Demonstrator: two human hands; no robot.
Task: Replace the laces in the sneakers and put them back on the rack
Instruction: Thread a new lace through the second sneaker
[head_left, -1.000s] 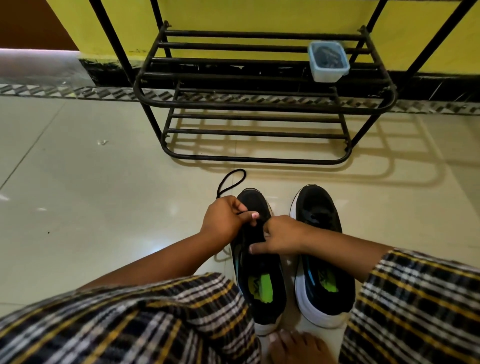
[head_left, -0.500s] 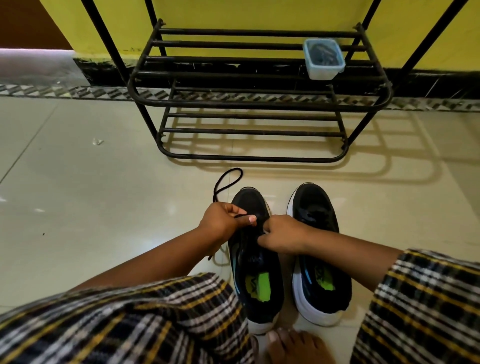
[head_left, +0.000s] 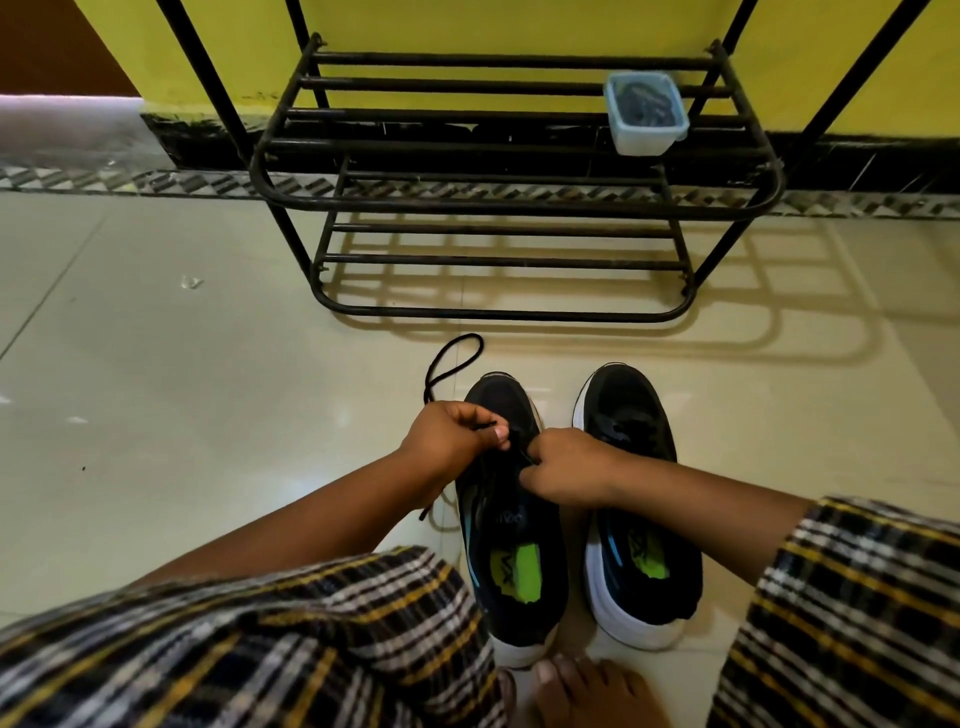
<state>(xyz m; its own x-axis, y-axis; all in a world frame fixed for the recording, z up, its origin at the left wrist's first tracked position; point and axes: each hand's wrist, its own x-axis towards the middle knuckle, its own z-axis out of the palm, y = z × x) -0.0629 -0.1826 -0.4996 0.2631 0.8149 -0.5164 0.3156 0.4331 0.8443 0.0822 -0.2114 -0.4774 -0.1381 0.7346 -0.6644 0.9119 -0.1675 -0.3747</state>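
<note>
Two black sneakers with white soles and green insoles stand side by side on the floor, toes toward the rack: the left sneaker (head_left: 511, 545) and the right sneaker (head_left: 636, 519). My left hand (head_left: 449, 439) pinches a black lace (head_left: 449, 358) over the left sneaker's eyelets; the lace loops out on the floor beyond the toe. My right hand (head_left: 563, 470) grips the lace's other part just beside it, above the same shoe. The black metal shoe rack (head_left: 519, 200) stands against the yellow wall ahead.
A small pale blue plastic box (head_left: 647, 114) with dark laces inside sits on the rack's upper shelf at the right. My checked-cloth knees fill the bottom corners, and bare toes (head_left: 587, 686) rest behind the sneakers. Glossy cream tiles stretch to the left.
Both hands have shifted slightly on the left sneaker, the right hand drawing closer to the left; the lace loop on the floor stays put.
</note>
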